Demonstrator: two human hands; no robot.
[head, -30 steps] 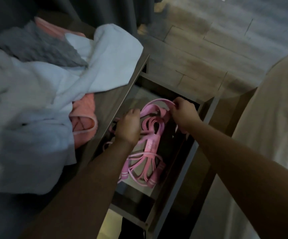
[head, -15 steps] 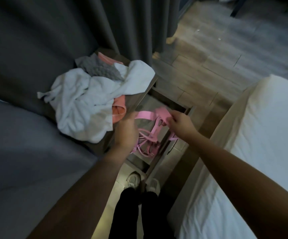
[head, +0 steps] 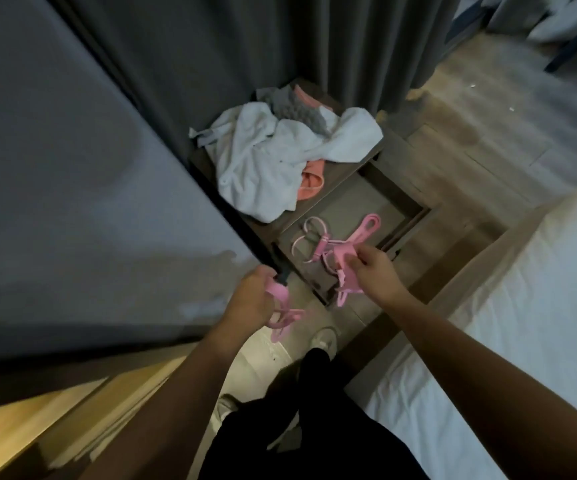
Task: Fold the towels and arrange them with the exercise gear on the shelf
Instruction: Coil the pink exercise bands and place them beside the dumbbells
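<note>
The fingers (head: pixel 359 258) of the right hand (head: pixel 375 271) are pinched on a bunch of the pink resistance bands (head: pixel 335 245), which is raised just above the near edge of the pulled-out drawer (head: pixel 356 202). The other loops are left trailing on the drawer floor. The left hand (head: pixel 250 301) is curled round another length of the same pink bands, held out to the left, clear of the drawer, with its ends hanging below the fist. Whether the two lengths are joined cannot be told. The hands are judged to be held apart so that the tangle can be drawn out and sorted before it is laid in order. Just beyond the drawer, on top of the shelf unit (head: pixel 344 169), the towels are heaped and not yet folded. A white towel (head: pixel 266 168) is spread over most of the top, a grey towel (head: pixel 297 109) is bunched at the far side, and a salmon towel (head: pixel 313 181) shows from under the near right edge. The unit is set in a corner, against a dark grey curtain (head: pixel 245 46). A grey padded surface (head: pixel 72 168) is seen to the left and a white-sheeted bed (head: pixel 522 306) to the right. A wooden floor (head: pixel 488 126) is seen beyond, and light shoes (head: pixel 323 339) below.
</note>
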